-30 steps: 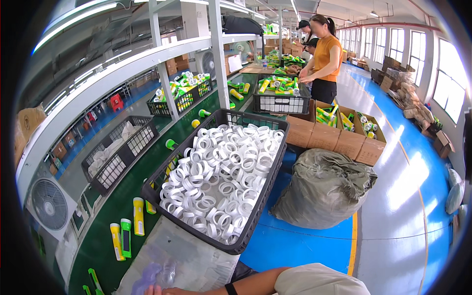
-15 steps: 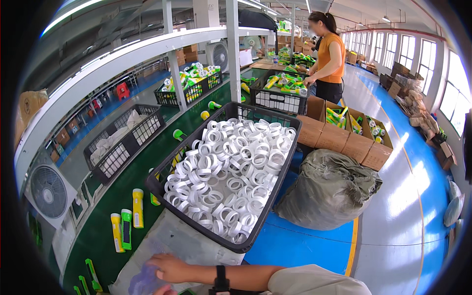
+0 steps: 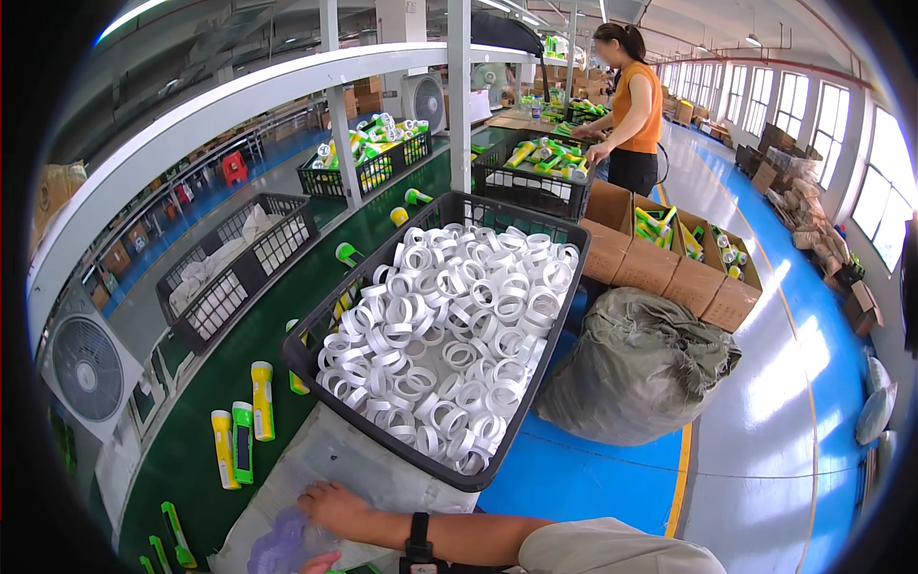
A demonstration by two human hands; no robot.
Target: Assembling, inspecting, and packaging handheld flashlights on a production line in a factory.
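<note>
My right hand [image 3: 335,510], with a black watch at the wrist, reaches in from the lower right. Its fingers bend down beside translucent purple plastic pieces [image 3: 279,543] on a grey sheet [image 3: 311,457]; the fingertips are hidden, as is anything between them. At the bottom edge only a few closed fingers of my left hand [image 3: 321,562] show, next to a green and dark object [image 3: 358,569] that the frame cuts off. Beyond my hands, a black crate [image 3: 390,457] holds many loose white rings [image 3: 449,335].
Green and yellow flashlights [image 3: 243,440] lie on the green belt [image 3: 196,469] at left. A stuffed grey-green sack [image 3: 641,373] sits right of the crate, below cardboard boxes [image 3: 660,277]. Farther back, a person in orange [image 3: 639,110] works at another crate [image 3: 531,191].
My right hand has drawn back slightly up and right from the purple pieces, uncovering more of them. The left fingers stay at the bottom edge. The view has shifted slightly.
</note>
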